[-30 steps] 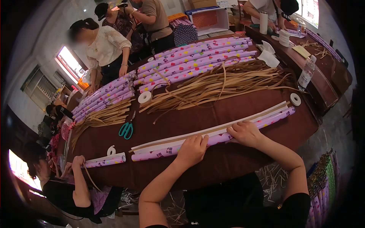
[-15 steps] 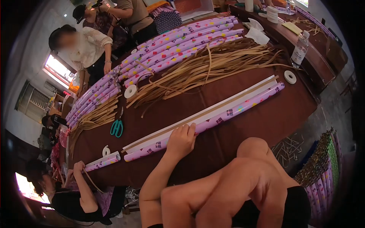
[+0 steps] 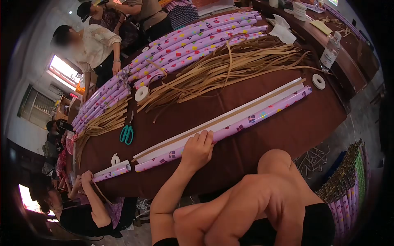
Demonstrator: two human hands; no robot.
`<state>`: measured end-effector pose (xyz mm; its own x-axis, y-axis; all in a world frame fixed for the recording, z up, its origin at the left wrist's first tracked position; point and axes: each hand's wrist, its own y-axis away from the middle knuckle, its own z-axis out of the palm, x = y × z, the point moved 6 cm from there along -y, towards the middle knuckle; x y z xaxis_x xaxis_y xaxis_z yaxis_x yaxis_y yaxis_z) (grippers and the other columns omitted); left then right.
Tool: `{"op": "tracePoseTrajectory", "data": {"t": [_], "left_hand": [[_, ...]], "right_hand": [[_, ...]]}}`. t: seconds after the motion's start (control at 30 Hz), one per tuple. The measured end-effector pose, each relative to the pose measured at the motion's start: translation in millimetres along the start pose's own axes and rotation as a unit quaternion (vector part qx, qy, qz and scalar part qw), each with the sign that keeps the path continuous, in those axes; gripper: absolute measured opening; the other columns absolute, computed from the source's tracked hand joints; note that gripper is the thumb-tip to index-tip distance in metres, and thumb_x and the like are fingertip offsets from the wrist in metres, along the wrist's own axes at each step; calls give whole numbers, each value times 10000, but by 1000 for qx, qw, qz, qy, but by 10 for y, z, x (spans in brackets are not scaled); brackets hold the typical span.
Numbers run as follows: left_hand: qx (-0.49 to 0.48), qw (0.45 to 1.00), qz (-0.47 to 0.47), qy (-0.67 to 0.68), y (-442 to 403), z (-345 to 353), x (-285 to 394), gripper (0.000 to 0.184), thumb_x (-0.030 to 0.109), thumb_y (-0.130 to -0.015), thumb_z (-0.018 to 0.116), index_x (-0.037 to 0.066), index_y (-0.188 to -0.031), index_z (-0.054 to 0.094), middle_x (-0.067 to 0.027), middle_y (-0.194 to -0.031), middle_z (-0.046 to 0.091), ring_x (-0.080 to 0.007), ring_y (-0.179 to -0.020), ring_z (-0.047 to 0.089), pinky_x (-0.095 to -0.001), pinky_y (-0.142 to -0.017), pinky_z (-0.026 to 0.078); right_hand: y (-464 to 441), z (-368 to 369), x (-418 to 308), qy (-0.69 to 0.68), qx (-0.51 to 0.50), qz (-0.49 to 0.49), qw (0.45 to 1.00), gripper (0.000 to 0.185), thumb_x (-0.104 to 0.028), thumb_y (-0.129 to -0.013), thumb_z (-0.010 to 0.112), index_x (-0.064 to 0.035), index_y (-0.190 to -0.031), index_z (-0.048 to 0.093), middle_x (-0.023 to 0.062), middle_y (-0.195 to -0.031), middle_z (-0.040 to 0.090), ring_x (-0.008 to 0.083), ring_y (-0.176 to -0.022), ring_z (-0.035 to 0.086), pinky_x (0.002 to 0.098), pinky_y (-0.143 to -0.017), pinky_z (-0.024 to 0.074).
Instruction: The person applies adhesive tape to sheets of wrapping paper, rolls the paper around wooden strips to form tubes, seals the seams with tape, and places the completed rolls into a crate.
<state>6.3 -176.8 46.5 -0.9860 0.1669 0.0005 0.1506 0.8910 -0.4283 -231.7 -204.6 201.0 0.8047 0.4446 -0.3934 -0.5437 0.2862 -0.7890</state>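
Observation:
A purple printed paper roll (image 3: pixel 236 127) lies slantwise across the table before me, with a flat white border (image 3: pixel 180 140) and a narrow brown strip (image 3: pixel 254 106) along its far side. My left hand (image 3: pixel 198 149) rests on the roll's middle, fingers together and curled over it. Large and very near the camera is my right hand (image 3: pixel 266 192), bent-fingered and apart from the roll. Its fingertips are out of sight, so whether it holds anything is hidden.
Teal-handled scissors (image 3: pixel 126 134), white tape rolls (image 3: pixel 141 94), brown strips (image 3: pixel 205 74) and several purple rolls (image 3: pixel 197 35) lie on the brown table (image 3: pixel 180 112). A water bottle (image 3: pixel 330 52) stands at right. At left, another person's hands (image 3: pixel 86 177) hold a shorter roll (image 3: pixel 113 173).
The view has shifted slightly. My left hand stays on the roll, and my right hand near the camera has changed its bend a little.

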Motion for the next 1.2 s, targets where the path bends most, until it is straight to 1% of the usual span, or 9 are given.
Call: {"op": "tracePoseTrajectory", "data": {"t": [0.37,0.53,0.6,0.7,0.77,0.83,0.93,1.07,1.2], "left_hand": [[14,1000,-16,-2,16,7,-2,409,117,-735,745,37,-1114,615,-124,-966,585,-287,-762,618,-354,-644,516],[53,999,-5,-11,22,-18,23,293,149,-779,642,12,-1036,617,-113,-923,565,-268,-786,583,-364,-672,482],[27,999,14,-11,47,124,-54,272,148,-775,642,7,-1006,616,-131,-962,573,-302,-886,563,-387,-782,477],[86,996,-2,-3,26,-34,-11,299,111,-740,646,-2,-1015,613,-137,-994,572,-287,-970,546,-381,-847,470],[70,997,-16,29,60,26,-74,329,115,-753,704,9,-1046,598,-116,-974,564,-295,-929,540,-380,-826,479],[69,997,1,45,64,44,-70,318,96,-759,698,6,-1045,594,-108,-986,559,-282,-934,541,-362,-823,488],[49,998,5,37,71,80,-75,347,126,-767,712,-5,-1065,593,-101,-1010,555,-282,-941,540,-356,-835,491],[79,995,9,64,80,56,-92,433,190,-777,725,-19,-1131,589,-108,-1017,548,-278,-937,534,-354,-852,490],[66,993,18,93,100,-14,-49,507,232,-818,709,-11,-1239,564,-127,-1024,539,-271,-925,531,-353,-836,495]], "right_hand": [[277,-206,-323,29,27,13,999,520,-425,-829,755,9,-1044,566,133,-978,567,186,-869,547,336,-834,472],[-1041,-107,878,16,26,81,996,534,-429,-823,758,3,-1059,551,125,-982,564,177,-866,546,334,-836,475],[-1169,-602,987,404,-31,147,902,612,-281,-739,843,25,-1177,544,93,-1132,567,163,-999,570,322,-952,455],[-795,-1760,1277,629,-78,286,718,538,-264,-758,824,-19,-1184,607,116,-1099,642,249,-1035,600,365,-909,470],[-508,-2183,1220,725,-190,404,524,571,-314,-746,820,-10,-1179,606,147,-1064,648,276,-1023,605,374,-909,468],[-260,-2472,1135,659,-160,553,485,579,-341,-749,799,-11,-1179,594,145,-1075,647,276,-1022,595,356,-895,468],[-173,-2518,1109,611,-143,535,566,400,-289,-760,778,1,-1002,645,127,-901,660,245,-848,597,342,-778,477],[-211,-2566,1122,594,-182,548,560,277,-161,-755,760,21,-652,578,49,-559,502,143,-569,450,350,-579,385],[-252,-2448,1081,550,-159,601,558,249,-161,-778,745,15,-695,591,44,-582,512,121,-592,462,334,-582,387]]}}
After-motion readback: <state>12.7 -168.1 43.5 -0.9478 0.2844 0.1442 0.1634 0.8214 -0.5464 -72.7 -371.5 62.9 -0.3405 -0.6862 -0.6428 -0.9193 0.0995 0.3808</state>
